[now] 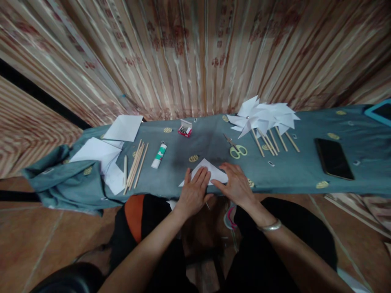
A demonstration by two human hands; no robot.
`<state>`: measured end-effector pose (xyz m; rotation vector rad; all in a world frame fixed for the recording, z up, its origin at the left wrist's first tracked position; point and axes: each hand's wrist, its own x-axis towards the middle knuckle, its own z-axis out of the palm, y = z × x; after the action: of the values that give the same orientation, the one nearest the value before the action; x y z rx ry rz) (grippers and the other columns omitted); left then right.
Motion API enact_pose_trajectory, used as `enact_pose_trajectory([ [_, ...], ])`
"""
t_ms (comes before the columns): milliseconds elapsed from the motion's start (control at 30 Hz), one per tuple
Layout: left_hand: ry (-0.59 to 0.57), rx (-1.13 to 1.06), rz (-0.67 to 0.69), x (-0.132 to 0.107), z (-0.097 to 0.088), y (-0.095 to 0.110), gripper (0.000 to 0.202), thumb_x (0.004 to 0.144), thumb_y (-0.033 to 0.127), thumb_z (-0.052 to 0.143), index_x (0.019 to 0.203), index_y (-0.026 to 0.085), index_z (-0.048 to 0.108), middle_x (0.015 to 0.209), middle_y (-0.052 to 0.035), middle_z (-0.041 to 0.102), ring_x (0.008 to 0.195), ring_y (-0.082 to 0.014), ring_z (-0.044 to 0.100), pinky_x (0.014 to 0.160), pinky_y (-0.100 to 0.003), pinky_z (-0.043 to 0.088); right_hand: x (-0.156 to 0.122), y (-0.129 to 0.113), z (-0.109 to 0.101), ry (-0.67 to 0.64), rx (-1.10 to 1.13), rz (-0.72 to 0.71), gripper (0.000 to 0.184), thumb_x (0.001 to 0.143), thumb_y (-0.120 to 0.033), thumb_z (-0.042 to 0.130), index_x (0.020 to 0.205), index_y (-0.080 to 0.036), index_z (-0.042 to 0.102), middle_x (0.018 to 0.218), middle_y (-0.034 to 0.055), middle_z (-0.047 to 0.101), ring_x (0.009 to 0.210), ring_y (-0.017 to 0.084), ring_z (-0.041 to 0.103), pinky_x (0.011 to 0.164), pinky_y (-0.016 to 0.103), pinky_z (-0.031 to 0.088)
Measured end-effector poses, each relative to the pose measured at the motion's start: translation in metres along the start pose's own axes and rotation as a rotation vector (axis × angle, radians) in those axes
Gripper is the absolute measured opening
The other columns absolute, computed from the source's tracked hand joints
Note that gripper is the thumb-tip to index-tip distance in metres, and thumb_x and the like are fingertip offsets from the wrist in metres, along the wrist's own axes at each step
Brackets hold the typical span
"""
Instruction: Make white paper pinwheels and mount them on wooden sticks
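Observation:
A white paper sheet (204, 166), folded to a triangle, lies at the table's near edge with its point away from me. My left hand (195, 189) rests flat on its left and middle part, fingers stretched out and together. At the right corner is my right hand (236, 183), its thumb lying on the paper and its bent fingers apart from the thumb along the far side. Part of that corner is hidden under the hand. Green-handled scissors (237, 150) lie just beyond my right hand. Left of the paper lies a glue stick (159, 155) with a green label.
White paper pinwheels (262, 116) on wooden sticks lie at the back right. A small red box of pins (185, 129) stands open at the back. Several wooden sticks (136, 165) and white paper sheets (97, 151) are at left. A dark phone (333, 158) lies at right, near a blue-framed device (380, 112).

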<state>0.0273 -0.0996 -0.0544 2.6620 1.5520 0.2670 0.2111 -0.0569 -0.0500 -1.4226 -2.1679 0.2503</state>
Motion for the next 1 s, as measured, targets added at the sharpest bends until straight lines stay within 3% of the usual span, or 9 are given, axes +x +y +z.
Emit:
enact_pose_trajectory([
  [200,0.013,0.025,-0.005,-0.001,0.002,0.0,0.065,0.092,0.042,0.05,0.147,0.011,0.031,0.154,-0.0183,0.034,0.145,-0.0294,0.027,0.116,-0.062,0.011,0.0,-0.009,0.003,-0.035,-0.025,0.028,0.047,0.078,-0.041,0.068,0.113,-0.01,0.063,0.123,0.0196,0.062,0.11,0.035,0.055,0.093,0.048,0.045],
  [433,0.013,0.034,-0.008,-0.002,0.003,-0.001,0.067,0.092,0.04,0.051,0.147,0.009,0.03,0.155,-0.0183,0.032,0.145,-0.029,0.027,0.117,-0.06,0.011,-0.009,-0.006,0.011,-0.006,-0.005,0.07,0.05,0.083,-0.041,0.06,0.123,-0.011,0.058,0.132,0.021,0.057,0.117,0.036,0.051,0.097,0.053,0.04],
  [767,-0.021,0.119,-0.18,-0.058,-0.015,-0.031,0.063,0.091,0.029,0.049,0.147,0.008,0.031,0.155,-0.0175,0.031,0.145,-0.0303,0.027,0.115,-0.06,0.017,-0.039,0.055,-0.005,0.087,0.033,0.144,0.039,0.088,-0.032,0.049,0.121,-0.015,0.058,0.133,0.0196,0.055,0.123,0.034,0.05,0.096,0.053,0.043],
  [1000,0.019,0.168,-0.23,-0.072,-0.013,-0.031,0.061,0.091,0.028,0.049,0.147,0.009,0.033,0.154,-0.0198,0.032,0.144,-0.0312,0.028,0.114,-0.059,0.021,-0.034,0.051,-0.005,0.11,0.062,0.154,0.036,0.091,-0.032,0.041,0.116,-0.015,0.062,0.132,0.0186,0.057,0.121,0.033,0.052,0.098,0.053,0.042],
])
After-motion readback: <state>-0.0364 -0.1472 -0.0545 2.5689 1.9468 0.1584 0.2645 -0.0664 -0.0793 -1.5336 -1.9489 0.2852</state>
